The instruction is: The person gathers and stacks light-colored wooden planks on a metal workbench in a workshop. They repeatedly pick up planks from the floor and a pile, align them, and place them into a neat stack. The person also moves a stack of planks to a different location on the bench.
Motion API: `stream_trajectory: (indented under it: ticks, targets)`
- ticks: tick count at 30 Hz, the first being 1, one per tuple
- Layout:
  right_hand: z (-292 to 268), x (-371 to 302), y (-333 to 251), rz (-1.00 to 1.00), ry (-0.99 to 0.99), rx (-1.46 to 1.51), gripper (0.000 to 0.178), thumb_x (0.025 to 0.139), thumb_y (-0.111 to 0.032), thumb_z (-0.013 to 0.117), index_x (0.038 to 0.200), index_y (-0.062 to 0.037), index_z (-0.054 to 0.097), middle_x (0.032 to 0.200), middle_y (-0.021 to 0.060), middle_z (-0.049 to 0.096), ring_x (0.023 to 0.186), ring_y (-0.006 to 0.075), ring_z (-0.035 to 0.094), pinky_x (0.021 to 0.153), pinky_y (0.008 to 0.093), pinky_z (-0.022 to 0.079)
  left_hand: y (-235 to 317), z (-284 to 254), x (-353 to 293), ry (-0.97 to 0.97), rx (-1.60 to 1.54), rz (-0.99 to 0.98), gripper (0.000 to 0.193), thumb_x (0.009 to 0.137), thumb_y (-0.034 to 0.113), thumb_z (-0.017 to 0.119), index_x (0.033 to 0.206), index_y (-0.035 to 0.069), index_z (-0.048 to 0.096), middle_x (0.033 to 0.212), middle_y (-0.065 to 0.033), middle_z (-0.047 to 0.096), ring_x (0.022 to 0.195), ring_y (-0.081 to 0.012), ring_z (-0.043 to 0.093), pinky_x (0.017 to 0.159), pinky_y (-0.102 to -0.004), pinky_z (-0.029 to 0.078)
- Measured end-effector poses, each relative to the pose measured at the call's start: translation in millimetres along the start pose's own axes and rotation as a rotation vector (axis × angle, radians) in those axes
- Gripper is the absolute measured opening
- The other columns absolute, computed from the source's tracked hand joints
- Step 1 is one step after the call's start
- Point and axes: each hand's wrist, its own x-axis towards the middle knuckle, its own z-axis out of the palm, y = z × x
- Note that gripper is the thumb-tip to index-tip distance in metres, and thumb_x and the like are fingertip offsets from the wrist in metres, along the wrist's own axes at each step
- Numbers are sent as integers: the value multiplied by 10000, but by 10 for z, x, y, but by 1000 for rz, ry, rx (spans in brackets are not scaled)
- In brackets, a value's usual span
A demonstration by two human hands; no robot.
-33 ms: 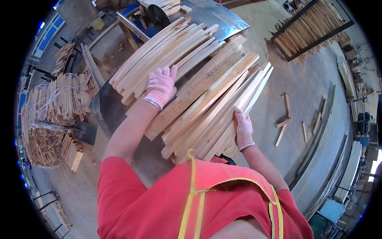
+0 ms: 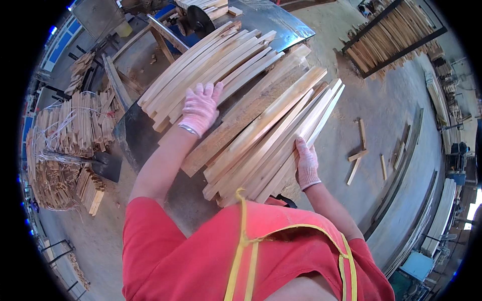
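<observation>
- Mid-frame, sawn wooden strips lie in two batches: the left batch (image 2: 201, 65) on a dark worktop (image 2: 134, 135), the right batch (image 2: 276, 135) beside it.
- Left gloved hand (image 2: 200, 109): grip apart, spread over the left batch.
- Right gloved hand (image 2: 307, 164): thumb on the right batch's outer edge; fingers partly hidden, clamping I cannot tell.
- Likely stiff, light singly, heavy bunched; best held across both outer edges, mid-length.
- Count: two batches, two hands; overlapping strips defy exact counting.

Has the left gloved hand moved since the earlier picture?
Yes, slightly: the left hand has shifted a little leftward, judged against the dark saw blade.
</observation>
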Motion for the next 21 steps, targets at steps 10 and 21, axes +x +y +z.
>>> stream_trajectory:
  ticks: [10,21]
  targets:
    - [-13,11,7,9,-6,8,490,1042,-200,686,1442,13,499,1316,98,640,1207,197,636,1095,349,506,-31,-106,-46,-62,-188,-92,824,944,501,664,1595,81,384,1583,-183,474,1453,-356,443,1168,-517,365]
    - [-20,7,28,2,19,-4,532,1022,-208,711,1453,5,484,1286,103,645,1158,196,654,1045,337,535,632,-602,-445,-317,-701,-76,720,887,310,706,1504,54,439,1384,-250,622,1268,-412,617,1070,-490,502]
